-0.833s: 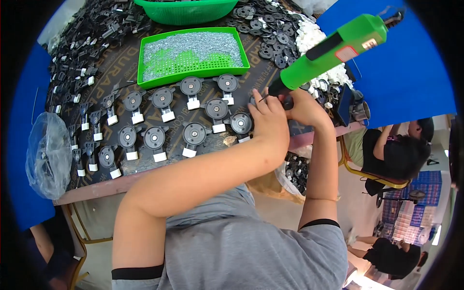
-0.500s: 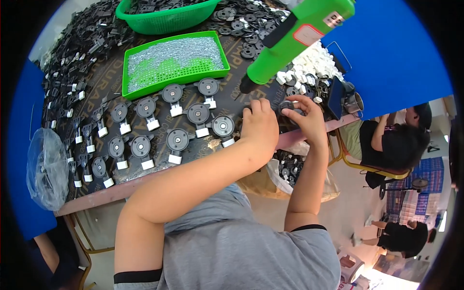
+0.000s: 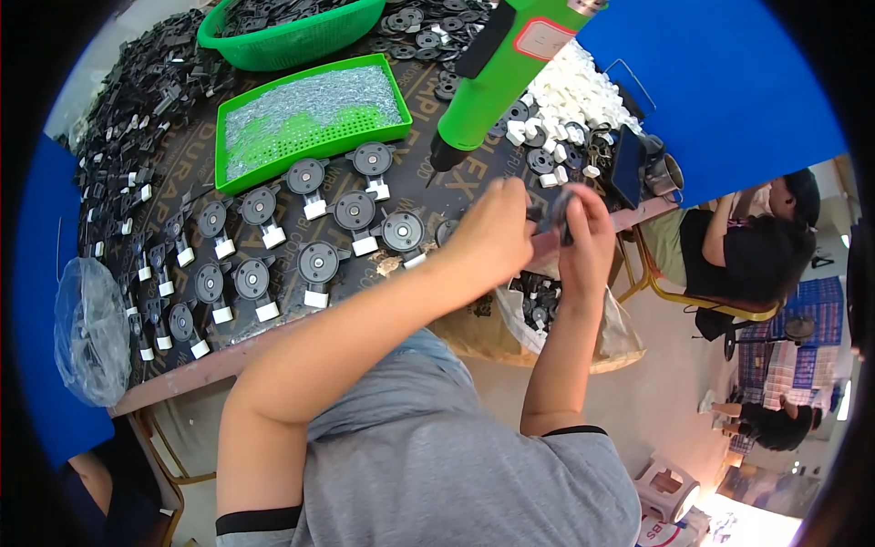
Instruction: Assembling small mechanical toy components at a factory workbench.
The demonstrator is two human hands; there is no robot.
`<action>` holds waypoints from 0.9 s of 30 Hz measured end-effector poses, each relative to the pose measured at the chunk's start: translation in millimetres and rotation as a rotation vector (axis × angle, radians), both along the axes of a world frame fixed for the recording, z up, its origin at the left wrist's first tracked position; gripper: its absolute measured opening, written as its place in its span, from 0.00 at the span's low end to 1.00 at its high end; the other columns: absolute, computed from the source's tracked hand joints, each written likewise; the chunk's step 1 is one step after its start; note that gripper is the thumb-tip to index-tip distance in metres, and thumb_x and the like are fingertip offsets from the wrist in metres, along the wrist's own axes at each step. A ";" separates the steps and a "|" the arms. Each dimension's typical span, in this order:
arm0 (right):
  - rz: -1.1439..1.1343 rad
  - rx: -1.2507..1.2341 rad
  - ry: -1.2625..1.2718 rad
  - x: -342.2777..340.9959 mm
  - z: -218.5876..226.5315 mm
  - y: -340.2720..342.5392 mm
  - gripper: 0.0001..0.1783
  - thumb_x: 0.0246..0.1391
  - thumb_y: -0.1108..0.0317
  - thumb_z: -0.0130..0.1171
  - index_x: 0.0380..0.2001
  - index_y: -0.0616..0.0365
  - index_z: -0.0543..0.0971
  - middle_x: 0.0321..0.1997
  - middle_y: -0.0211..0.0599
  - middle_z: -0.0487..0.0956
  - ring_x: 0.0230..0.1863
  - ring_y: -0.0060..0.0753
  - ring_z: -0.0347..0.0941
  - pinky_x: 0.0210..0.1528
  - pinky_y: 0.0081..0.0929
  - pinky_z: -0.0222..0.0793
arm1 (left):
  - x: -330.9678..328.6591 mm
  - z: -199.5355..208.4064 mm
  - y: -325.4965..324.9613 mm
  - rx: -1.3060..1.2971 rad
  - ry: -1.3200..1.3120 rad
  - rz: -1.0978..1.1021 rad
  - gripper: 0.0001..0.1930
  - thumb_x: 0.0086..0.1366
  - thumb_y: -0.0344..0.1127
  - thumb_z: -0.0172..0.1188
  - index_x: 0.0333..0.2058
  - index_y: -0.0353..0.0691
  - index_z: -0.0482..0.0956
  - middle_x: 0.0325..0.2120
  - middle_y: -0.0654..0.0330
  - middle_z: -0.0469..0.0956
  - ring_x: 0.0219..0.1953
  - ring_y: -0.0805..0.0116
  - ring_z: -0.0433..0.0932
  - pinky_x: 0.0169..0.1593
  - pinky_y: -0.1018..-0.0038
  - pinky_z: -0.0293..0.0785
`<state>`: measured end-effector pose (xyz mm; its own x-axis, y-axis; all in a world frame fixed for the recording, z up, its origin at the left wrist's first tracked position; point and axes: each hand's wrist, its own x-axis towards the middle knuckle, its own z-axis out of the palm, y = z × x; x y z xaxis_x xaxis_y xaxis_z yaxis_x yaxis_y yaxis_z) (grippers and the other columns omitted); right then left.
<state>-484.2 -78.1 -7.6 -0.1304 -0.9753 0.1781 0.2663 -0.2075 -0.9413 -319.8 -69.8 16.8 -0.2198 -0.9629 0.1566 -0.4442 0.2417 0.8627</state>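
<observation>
Near the table's right front edge my two hands are close together. My right hand [image 3: 588, 239] is closed on a black round plastic part [image 3: 563, 215], smeared by motion. The fingers of my left hand [image 3: 497, 228] are bent and pressed together beside it, with a bit of something dark at their tips; what it is I cannot make out. Left of my left hand, rows of black round discs with white blocks, such as this wheel-like assembly [image 3: 354, 211], lie on the dark table. Above my hands hangs a green electric screwdriver [image 3: 488, 91], its bit pointing down.
A green tray [image 3: 310, 159] of small metal screws and a green basket [image 3: 301, 46] of black parts stand further back. White blocks [image 3: 583, 91] are heaped at right, by a metal cup [image 3: 667, 173]. An open bag [image 3: 465, 333] of black parts sits below the edge.
My right hand has turned and lifted the black round part close to my left hand, which has moved slightly right. The whole view has shifted a little.
</observation>
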 end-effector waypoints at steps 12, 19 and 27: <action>0.194 -0.286 1.030 50.4 45.5 78.8 0.13 0.44 0.73 0.63 0.37 0.56 0.81 0.38 0.36 0.77 0.42 0.40 0.69 0.47 0.34 0.65 | 33.1 -11.2 86.2 1.189 1.688 -0.110 0.22 0.72 0.50 0.40 0.51 0.37 0.69 0.50 0.50 0.74 0.51 0.54 0.76 0.58 0.52 0.70; 0.119 0.002 0.748 59.4 23.1 22.7 0.11 0.51 0.70 0.65 0.38 0.61 0.79 0.37 0.33 0.75 0.39 0.26 0.71 0.40 0.23 0.68 | 56.2 -2.7 95.9 1.225 1.715 -0.049 0.21 0.72 0.47 0.45 0.53 0.36 0.70 0.47 0.49 0.75 0.52 0.54 0.75 0.58 0.52 0.71; 0.316 -0.068 1.156 75.4 21.4 9.2 0.18 0.35 0.76 0.72 0.32 0.61 0.76 0.33 0.32 0.73 0.33 0.27 0.68 0.36 0.23 0.67 | 124.3 12.0 130.0 1.005 1.586 -0.043 0.16 0.68 0.43 0.55 0.46 0.36 0.76 0.42 0.58 0.78 0.46 0.66 0.78 0.53 0.64 0.76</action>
